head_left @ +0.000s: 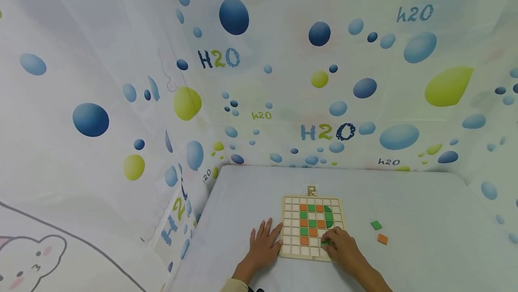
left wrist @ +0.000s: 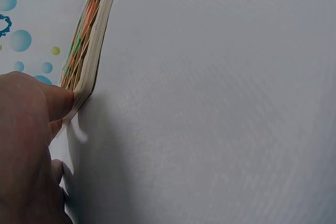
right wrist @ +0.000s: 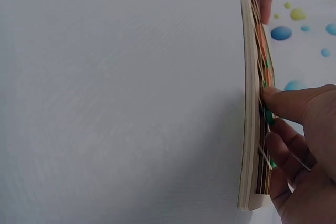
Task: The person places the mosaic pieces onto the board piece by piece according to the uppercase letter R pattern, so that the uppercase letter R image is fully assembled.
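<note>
A square wooden grid board (head_left: pixel 298 257) lies on the table, with orange and green tiles set in many of its cells. My right hand (head_left: pixel 343 249) is over its lower right part and pinches a small green tile (head_left: pixel 325 242) between thumb and fingers, low over the cells. In the right wrist view, thumb and fingertips meet green right at the board's surface (right wrist: pixel 250 103). My left hand (head_left: pixel 264 244) rests spread on the table at the board's left side. Its thumb touches the board's edge (left wrist: pixel 97 51) in the left wrist view.
To the right of the board lie a loose green tile (head_left: pixel 376 225) and a loose orange tile (head_left: pixel 382 239). A small printed pattern card (head_left: pixel 311 190) sits just behind the board. The white table (head_left: pixel 421 206) is bordered by curtains (head_left: pixel 275 35) printed with bubbles.
</note>
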### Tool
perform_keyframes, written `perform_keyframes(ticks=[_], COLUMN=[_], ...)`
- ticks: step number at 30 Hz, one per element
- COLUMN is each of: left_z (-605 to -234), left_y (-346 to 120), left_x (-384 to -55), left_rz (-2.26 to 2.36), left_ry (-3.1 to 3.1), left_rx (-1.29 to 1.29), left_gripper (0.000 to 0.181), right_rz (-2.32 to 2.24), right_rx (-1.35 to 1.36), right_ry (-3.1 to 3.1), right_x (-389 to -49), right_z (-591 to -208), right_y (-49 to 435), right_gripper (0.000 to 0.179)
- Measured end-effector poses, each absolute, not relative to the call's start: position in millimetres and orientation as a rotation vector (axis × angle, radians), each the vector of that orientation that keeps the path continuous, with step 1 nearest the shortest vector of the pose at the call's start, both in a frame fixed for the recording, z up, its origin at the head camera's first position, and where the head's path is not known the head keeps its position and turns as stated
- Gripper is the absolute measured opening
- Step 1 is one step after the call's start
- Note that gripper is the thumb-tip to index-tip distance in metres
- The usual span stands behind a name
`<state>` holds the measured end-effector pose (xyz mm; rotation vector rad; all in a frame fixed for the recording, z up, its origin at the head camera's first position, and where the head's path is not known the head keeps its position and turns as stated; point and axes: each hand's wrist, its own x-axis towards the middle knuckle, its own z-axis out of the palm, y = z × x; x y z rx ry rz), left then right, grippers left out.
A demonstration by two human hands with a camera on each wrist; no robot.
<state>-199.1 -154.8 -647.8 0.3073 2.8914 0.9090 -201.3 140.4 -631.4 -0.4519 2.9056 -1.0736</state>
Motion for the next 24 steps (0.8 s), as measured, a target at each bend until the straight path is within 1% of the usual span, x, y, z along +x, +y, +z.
perform_keyframes(ticks=[5, 17, 24], left_z=[-646, -630, -635], left_y=[-154, -153, -154], left_x=[-198, -196, -196], left_rz=[0.899, 0.894, 0.913], left_ry=[2.878, 2.852, 2.878], left_rx=[0.295, 0.312, 0.335], left_gripper=[0.054, 0.055, 0.054], right_rz=[-1.069, -1.107, -1.121], right_rx=[-0.501, -0.524, -0.366], right_ry=[2.926, 2.97, 2.941], right_x=[-201, -199, -199], right_z=[-634, -634, -635], right_y=[140, 140, 148], right_gripper=[0.022, 0.023, 0.016])
